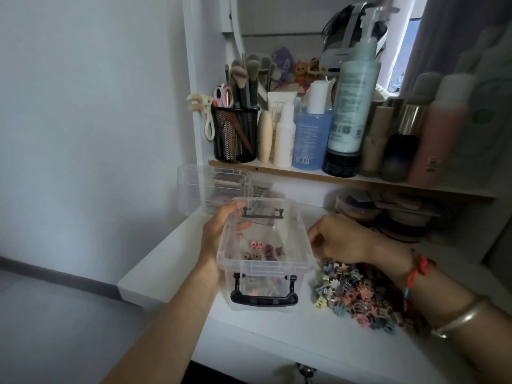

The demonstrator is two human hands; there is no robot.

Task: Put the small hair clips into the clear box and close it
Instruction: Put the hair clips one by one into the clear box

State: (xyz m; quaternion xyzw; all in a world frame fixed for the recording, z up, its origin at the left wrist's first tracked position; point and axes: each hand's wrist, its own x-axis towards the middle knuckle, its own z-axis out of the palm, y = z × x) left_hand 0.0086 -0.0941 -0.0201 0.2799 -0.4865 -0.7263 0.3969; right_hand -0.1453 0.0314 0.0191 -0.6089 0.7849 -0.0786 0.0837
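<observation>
open clear box at left edge of desk, gripped round its left wall by left hand, fingers visible through the plastic; a few small hair clips on its floor. right hand just right of the box, fingers curled above the loose pile of clips; contents of that grasp not discernible. clear lid behind the box

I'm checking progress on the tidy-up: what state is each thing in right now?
clear box: open, lidless, a few clips inside.
lid: off, propped behind the box.
clip pile: loose on the desk, right of the box.
left hand: grips the box's left wall.
right hand: curled above the pile; contents unclear.
</observation>
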